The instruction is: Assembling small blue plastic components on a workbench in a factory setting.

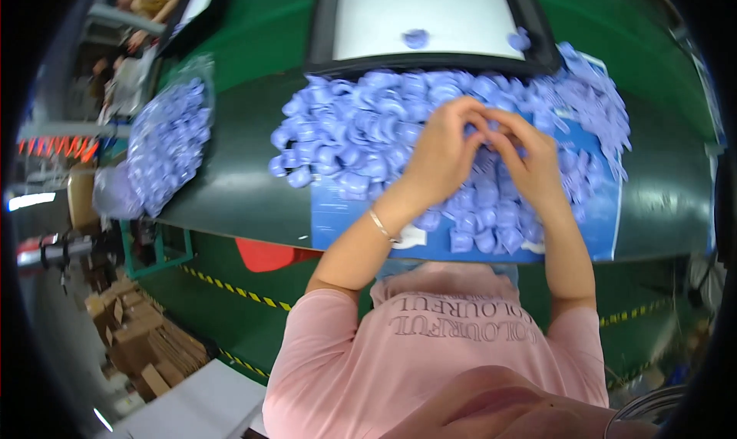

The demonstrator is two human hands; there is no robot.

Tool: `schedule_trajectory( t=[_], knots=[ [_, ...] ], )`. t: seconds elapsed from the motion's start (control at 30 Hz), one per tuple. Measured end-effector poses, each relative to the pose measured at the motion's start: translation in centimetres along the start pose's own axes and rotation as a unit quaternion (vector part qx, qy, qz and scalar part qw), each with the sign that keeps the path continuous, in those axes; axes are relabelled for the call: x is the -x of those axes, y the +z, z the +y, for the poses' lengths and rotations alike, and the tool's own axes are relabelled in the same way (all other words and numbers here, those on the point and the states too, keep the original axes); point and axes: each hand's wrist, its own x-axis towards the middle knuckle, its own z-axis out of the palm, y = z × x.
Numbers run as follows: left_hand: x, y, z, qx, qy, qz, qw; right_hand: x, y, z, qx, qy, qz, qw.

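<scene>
Hands [445, 159] meet, grip unclear, above lilac pieces [353, 128] on a green table [246, 170], cardboard boxes [142, 331] stacked at left.

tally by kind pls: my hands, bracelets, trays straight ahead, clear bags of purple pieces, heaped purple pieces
Left hand and right hand: 2
Bracelet: 1
Tray straight ahead: 1
Clear bag: 1
Heaped purple pieces: too many overlapping to count
Total without those: 5

A dark green table [246, 197] bears a blue sheet [328, 218], black-rimmed tray [437, 63], clear bag [115, 191] and loose purple pieces [300, 132].
</scene>
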Motion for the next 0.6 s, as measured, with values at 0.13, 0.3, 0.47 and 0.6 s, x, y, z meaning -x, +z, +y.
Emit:
schedule_trajectory(
  t=[0.13,0.3,0.47,0.6],
  knots=[
    [-0.22,0.24,0.78,-0.066,0.016,0.008,0.998,0.7,-0.34,-0.38,0.018,0.01,0.012,1.0],
    [0.12,0.39,0.55,-0.031,0.011,0.009,0.999,1.0,-0.34,0.45,0.046,0.042,0.007,0.998],
    [0.42,0.1,0.23,-0.104,0.045,-0.034,0.993,0.7,-0.23,-0.34,0.026,0.044,-0.017,0.999],
    [0.11,0.29,0.33,-0.152,0.142,-0.02,0.978,0.76,-0.45,-0.02,0.003,0.056,-0.018,0.998]
  ],
)
